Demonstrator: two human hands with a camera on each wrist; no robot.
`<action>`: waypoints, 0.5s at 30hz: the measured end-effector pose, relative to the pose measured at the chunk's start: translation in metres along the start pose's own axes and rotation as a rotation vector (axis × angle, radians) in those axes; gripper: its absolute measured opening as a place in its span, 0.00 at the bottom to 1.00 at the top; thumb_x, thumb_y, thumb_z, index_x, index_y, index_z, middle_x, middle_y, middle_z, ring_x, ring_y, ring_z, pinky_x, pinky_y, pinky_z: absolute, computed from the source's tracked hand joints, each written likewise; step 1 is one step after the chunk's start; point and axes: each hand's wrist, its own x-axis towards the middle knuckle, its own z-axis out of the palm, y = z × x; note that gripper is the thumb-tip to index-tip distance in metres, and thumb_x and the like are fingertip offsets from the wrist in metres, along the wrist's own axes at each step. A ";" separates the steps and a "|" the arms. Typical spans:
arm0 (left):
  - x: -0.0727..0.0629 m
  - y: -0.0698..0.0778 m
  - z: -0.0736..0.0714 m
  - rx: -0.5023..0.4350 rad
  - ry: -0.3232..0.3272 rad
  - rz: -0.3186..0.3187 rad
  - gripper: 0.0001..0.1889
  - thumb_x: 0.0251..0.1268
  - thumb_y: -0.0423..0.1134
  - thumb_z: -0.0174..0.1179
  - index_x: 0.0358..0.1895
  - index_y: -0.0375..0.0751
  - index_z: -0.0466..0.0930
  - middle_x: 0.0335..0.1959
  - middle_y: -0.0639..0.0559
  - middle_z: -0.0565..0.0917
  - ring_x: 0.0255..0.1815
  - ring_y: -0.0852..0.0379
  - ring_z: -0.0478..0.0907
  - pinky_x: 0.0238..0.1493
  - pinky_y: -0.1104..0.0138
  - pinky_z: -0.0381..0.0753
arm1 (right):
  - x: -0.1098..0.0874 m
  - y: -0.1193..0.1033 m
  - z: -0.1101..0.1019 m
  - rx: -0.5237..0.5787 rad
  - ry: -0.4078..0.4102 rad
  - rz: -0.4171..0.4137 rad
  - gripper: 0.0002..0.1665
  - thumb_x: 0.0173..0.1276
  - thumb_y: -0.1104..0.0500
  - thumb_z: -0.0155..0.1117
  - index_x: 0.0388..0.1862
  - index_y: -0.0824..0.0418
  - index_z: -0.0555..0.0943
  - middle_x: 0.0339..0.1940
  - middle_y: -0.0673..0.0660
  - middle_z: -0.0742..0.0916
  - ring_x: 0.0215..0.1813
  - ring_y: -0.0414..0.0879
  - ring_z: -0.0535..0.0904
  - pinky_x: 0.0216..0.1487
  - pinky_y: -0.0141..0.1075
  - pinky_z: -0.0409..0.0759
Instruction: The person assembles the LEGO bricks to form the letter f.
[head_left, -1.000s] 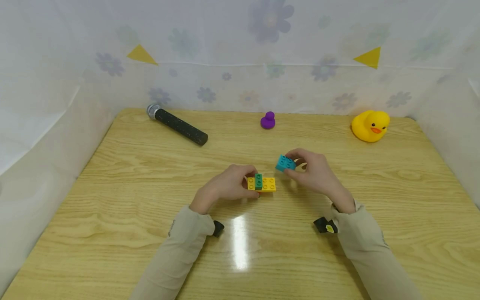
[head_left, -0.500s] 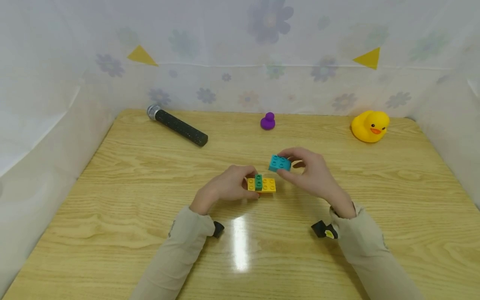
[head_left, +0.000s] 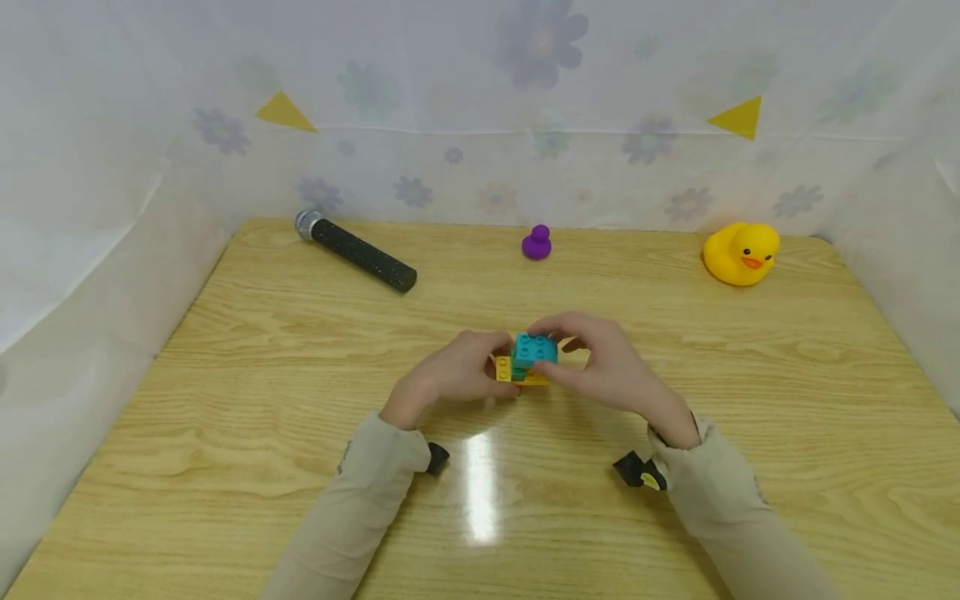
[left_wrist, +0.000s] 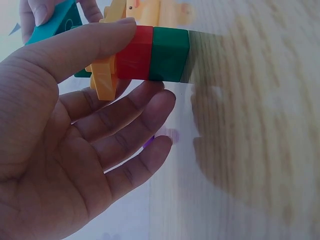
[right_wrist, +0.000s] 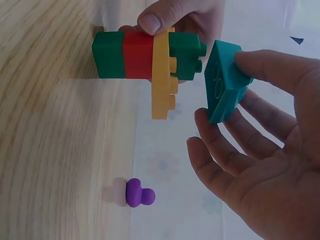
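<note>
Near the table's middle, my left hand (head_left: pixel 457 367) grips an upright stack of toy building bricks between thumb and fingers. From the bottom it runs green brick (right_wrist: pixel 109 55), red brick (right_wrist: pixel 138 55), wide yellow brick (right_wrist: pixel 161 90) and narrow green brick (right_wrist: pixel 184 60). The left thumb lies across the red and yellow ones in the left wrist view. My right hand (head_left: pixel 603 367) pinches a turquoise brick (head_left: pixel 535 351) with a sloped side. In the right wrist view it hangs slightly tilted just over the top green brick's studs, a small gap between. From the head it covers part of the stack.
Along the back of the wooden table (head_left: pixel 247 500) lie a black microphone (head_left: pixel 360 252), a small purple duck (head_left: pixel 536 242) and a bigger yellow duck (head_left: pixel 741 254). Behind them hangs a flowered white curtain (head_left: pixel 450 100), with more white cloth at both sides.
My right hand has carried the turquoise brick left and toward me, from beside the stack to over its top. The left hand and the stack have stayed in place.
</note>
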 end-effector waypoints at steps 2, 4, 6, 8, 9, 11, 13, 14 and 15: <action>0.000 0.000 0.000 -0.006 -0.003 -0.002 0.18 0.59 0.41 0.68 0.50 0.41 0.74 0.46 0.49 0.80 0.27 0.58 0.74 0.30 0.70 0.75 | 0.000 0.000 0.001 0.012 -0.014 -0.007 0.20 0.58 0.65 0.72 0.51 0.61 0.81 0.48 0.54 0.85 0.44 0.47 0.80 0.40 0.50 0.80; 0.000 -0.001 0.000 -0.008 -0.006 -0.006 0.18 0.59 0.41 0.68 0.49 0.40 0.74 0.46 0.49 0.80 0.27 0.59 0.74 0.29 0.70 0.75 | -0.001 0.001 0.002 0.019 -0.023 -0.015 0.20 0.58 0.65 0.72 0.51 0.60 0.81 0.48 0.54 0.85 0.44 0.47 0.80 0.40 0.51 0.80; 0.000 -0.001 0.000 -0.011 -0.006 -0.004 0.18 0.59 0.41 0.68 0.50 0.40 0.74 0.46 0.49 0.80 0.26 0.59 0.74 0.29 0.70 0.75 | -0.001 0.002 0.002 0.024 -0.025 -0.030 0.20 0.58 0.66 0.72 0.51 0.60 0.81 0.47 0.55 0.85 0.44 0.47 0.79 0.39 0.51 0.80; 0.001 -0.002 0.000 -0.013 -0.005 -0.004 0.18 0.59 0.41 0.68 0.49 0.40 0.74 0.46 0.49 0.80 0.26 0.59 0.74 0.29 0.70 0.75 | -0.001 0.003 0.002 0.023 -0.025 -0.046 0.20 0.58 0.66 0.72 0.51 0.60 0.81 0.46 0.55 0.85 0.44 0.47 0.79 0.38 0.50 0.80; 0.001 -0.002 0.000 -0.016 -0.004 -0.002 0.18 0.59 0.41 0.68 0.49 0.40 0.74 0.46 0.49 0.80 0.26 0.59 0.74 0.29 0.70 0.75 | -0.001 0.004 0.002 0.021 -0.024 -0.054 0.20 0.58 0.66 0.72 0.50 0.60 0.81 0.46 0.54 0.85 0.44 0.47 0.79 0.38 0.49 0.80; 0.001 -0.003 0.001 -0.020 -0.003 0.003 0.18 0.59 0.40 0.68 0.49 0.40 0.74 0.46 0.49 0.80 0.26 0.59 0.74 0.29 0.70 0.75 | 0.000 0.005 0.002 0.015 -0.023 -0.071 0.20 0.58 0.67 0.72 0.50 0.60 0.82 0.46 0.54 0.85 0.43 0.46 0.79 0.37 0.48 0.80; 0.001 -0.003 0.001 -0.025 -0.001 0.005 0.18 0.59 0.40 0.68 0.49 0.40 0.74 0.45 0.49 0.81 0.26 0.59 0.74 0.29 0.70 0.75 | 0.000 0.005 0.003 0.006 -0.025 -0.084 0.20 0.58 0.67 0.71 0.50 0.59 0.82 0.46 0.54 0.85 0.43 0.45 0.80 0.37 0.48 0.80; 0.000 -0.003 0.001 -0.026 -0.001 0.007 0.18 0.59 0.40 0.68 0.49 0.41 0.74 0.45 0.50 0.81 0.26 0.59 0.75 0.29 0.70 0.75 | 0.000 0.006 0.003 0.001 -0.025 -0.091 0.20 0.58 0.67 0.71 0.50 0.59 0.82 0.46 0.54 0.86 0.42 0.45 0.80 0.37 0.48 0.80; 0.000 -0.003 0.001 -0.027 -0.003 0.007 0.18 0.59 0.40 0.68 0.49 0.41 0.74 0.46 0.50 0.81 0.26 0.59 0.75 0.29 0.70 0.75 | 0.000 0.006 0.003 -0.002 -0.026 -0.096 0.20 0.58 0.68 0.71 0.50 0.59 0.82 0.46 0.54 0.86 0.42 0.45 0.80 0.37 0.48 0.80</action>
